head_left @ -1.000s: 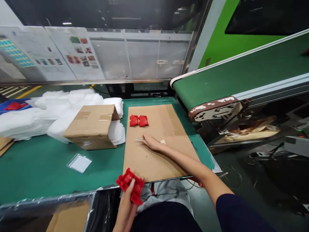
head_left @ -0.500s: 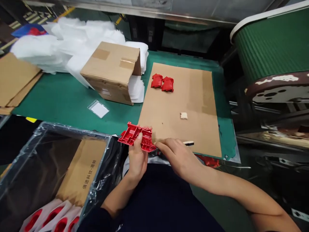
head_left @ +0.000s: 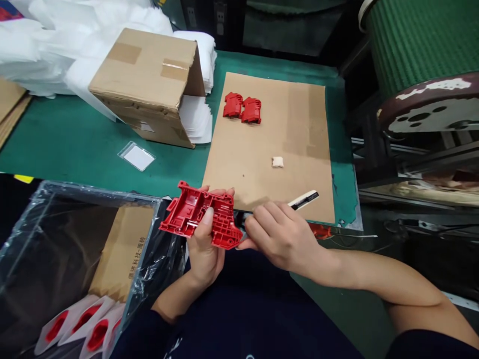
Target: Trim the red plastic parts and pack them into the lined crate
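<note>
My left hand (head_left: 205,244) grips a red molded plastic housing (head_left: 202,214), thumb across its ribbed inner side and fingertips behind the far edge. In my right hand (head_left: 286,237), closed in a fist, is a utility knife (head_left: 305,199) whose cream-and-black handle sticks out past the knuckles. Its front end meets the lower right corner of the housing, mostly hidden by my fingers. Farther back, two joined red plastic parts (head_left: 242,107) lie on a cardboard sheet (head_left: 262,144). A small cream-colored pad (head_left: 277,161) rests nearer to me on the sheet.
On the green table (head_left: 67,144) stands a cardboard box (head_left: 145,75) with white sheets inside, beside white packing bags (head_left: 86,30). A clear-sleeved card (head_left: 137,156) lies before it. At lower left, a plastic-lined bin (head_left: 101,199) holds wrapped red parts. A green conveyor (head_left: 422,50) is at right.
The view has moved closer and lower. The housing is nearer the camera, and my right hand has turned, so more of the knife handle shows and points up to the right.
</note>
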`<state>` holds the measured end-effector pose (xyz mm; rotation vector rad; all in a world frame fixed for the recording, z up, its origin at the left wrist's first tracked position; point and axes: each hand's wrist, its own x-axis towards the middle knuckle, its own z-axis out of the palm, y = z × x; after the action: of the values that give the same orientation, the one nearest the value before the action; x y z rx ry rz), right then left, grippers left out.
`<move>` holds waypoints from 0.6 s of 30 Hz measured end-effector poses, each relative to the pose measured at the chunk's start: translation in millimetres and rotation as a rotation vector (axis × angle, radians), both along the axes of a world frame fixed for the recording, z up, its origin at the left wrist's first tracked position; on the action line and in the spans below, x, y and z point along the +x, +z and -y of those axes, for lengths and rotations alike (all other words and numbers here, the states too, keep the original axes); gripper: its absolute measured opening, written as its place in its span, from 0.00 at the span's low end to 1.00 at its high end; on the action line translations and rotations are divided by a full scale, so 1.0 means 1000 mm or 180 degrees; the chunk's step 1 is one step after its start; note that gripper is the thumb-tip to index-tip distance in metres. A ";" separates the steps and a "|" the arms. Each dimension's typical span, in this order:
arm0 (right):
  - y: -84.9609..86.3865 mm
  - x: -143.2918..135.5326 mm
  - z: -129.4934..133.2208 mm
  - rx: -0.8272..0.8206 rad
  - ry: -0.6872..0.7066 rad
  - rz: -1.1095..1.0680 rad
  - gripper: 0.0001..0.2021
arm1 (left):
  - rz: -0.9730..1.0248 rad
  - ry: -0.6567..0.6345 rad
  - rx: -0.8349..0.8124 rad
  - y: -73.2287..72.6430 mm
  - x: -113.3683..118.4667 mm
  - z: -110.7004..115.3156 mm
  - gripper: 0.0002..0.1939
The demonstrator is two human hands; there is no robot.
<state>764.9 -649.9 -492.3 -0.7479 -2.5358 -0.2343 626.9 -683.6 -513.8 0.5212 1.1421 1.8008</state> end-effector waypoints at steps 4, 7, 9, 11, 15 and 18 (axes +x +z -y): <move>0.001 0.000 0.004 0.0155 -0.0056 0.0002 0.24 | -0.0061 -0.0085 0.0013 0.003 -0.001 0.004 0.13; 0.002 0.000 0.008 0.0321 -0.0190 -0.0049 0.24 | -0.0087 -0.0124 -0.0017 0.005 -0.001 0.006 0.13; 0.003 0.000 0.011 0.0467 -0.0288 -0.0049 0.22 | -0.0114 -0.0112 -0.0011 0.005 -0.001 0.007 0.13; 0.004 0.001 0.013 0.0609 -0.0371 -0.0015 0.21 | -0.0156 -0.0080 0.0022 0.006 -0.001 0.008 0.13; 0.006 0.001 0.016 0.0773 -0.0480 0.0019 0.23 | -0.0172 0.0012 0.0036 0.006 0.000 0.009 0.13; 0.005 -0.001 0.017 0.0831 -0.0520 0.0021 0.23 | -0.0153 0.0103 -0.0019 0.006 0.000 0.010 0.12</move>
<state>764.2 -667.1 -487.4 -0.8485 -2.3886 -0.6102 627.3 -693.8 -508.0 0.5480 1.1946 1.8206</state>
